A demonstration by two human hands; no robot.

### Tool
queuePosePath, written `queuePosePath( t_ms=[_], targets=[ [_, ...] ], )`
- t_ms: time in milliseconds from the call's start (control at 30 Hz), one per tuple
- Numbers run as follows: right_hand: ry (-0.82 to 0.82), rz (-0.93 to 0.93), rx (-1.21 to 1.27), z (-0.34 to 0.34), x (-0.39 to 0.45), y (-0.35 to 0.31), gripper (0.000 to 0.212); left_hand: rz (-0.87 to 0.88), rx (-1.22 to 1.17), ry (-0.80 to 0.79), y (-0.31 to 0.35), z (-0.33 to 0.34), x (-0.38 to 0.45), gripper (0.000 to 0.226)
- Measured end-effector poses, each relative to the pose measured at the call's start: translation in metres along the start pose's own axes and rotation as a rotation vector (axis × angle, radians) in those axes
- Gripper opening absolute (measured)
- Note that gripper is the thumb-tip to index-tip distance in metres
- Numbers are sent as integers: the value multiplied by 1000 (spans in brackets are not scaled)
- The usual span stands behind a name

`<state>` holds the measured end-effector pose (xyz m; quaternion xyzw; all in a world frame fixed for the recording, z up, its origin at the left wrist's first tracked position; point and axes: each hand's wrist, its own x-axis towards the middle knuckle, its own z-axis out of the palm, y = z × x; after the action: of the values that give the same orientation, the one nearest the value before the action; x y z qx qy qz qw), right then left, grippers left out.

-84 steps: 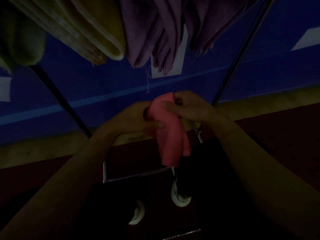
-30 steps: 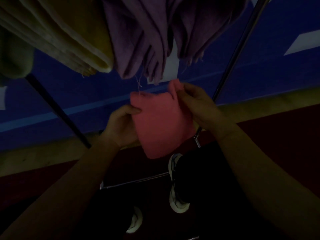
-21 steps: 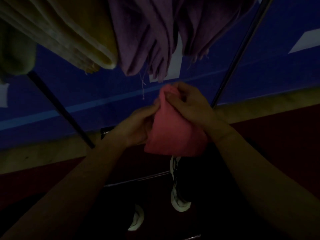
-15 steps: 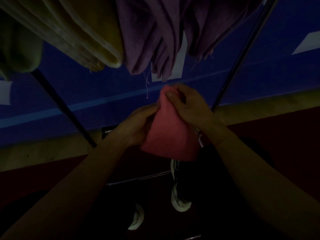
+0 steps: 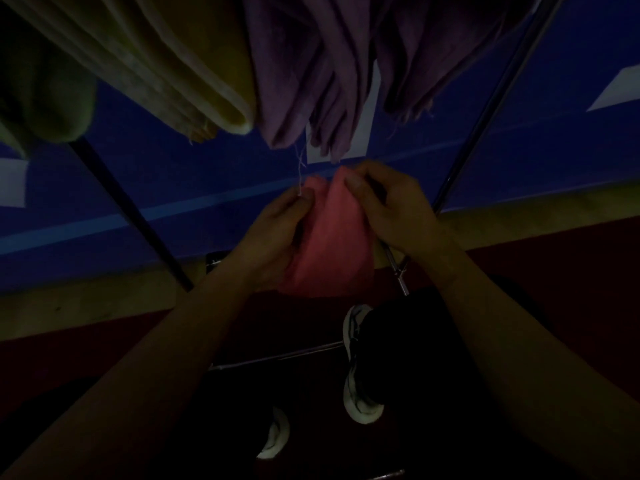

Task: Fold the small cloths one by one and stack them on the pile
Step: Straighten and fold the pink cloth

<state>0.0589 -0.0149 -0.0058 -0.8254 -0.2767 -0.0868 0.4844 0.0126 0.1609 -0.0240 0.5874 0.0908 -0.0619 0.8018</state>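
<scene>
A small pink cloth (image 5: 332, 247) hangs folded in the air in front of me, in dim light. My left hand (image 5: 273, 237) pinches its upper left corner. At the upper right edge my right hand (image 5: 391, 209) grips the cloth, with the thumb on the front face. The two hands are close together at the cloth's top, and its lower edge hangs free. No pile of folded cloths shows in the head view.
Purple cloths (image 5: 322, 71), a yellow cloth (image 5: 173, 64) and a green cloth (image 5: 41, 91) hang from a rack above. Slanted metal rack legs (image 5: 485, 109) stand left and right. Below are my white-soled shoes (image 5: 360, 372) and a low rack bar (image 5: 277, 356).
The spread pink cloth was folded in half as my hands came together. Since then my left hand has shifted up to pinch the top left corner.
</scene>
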Motion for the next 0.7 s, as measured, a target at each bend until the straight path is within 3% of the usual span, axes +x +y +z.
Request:
queuePosePath(
  t_ms=[67, 267, 400, 467, 533, 700],
  targets=[
    [-29, -10, -38, 2, -1, 2, 17, 9, 38, -1, -1, -1, -1, 24],
    [-85, -47, -131, 9, 0, 13, 24, 144, 457, 37, -3, 2, -7, 20],
    [-16, -84, -187, 11, 1, 17, 21, 148, 400, -26, -5, 0, -10, 15],
    [-1, -91, -207, 12, 2, 19, 19, 144, 414, -82, -5, 1, -13, 35],
    [-61, -40, -165, 12, 3, 17, 23, 168, 474, -148, -5, 1, -16, 53],
    [-316, 215, -117, 1, 0, 2, 44, 192, 528, -143, 4, -5, -16, 35]
  ],
)
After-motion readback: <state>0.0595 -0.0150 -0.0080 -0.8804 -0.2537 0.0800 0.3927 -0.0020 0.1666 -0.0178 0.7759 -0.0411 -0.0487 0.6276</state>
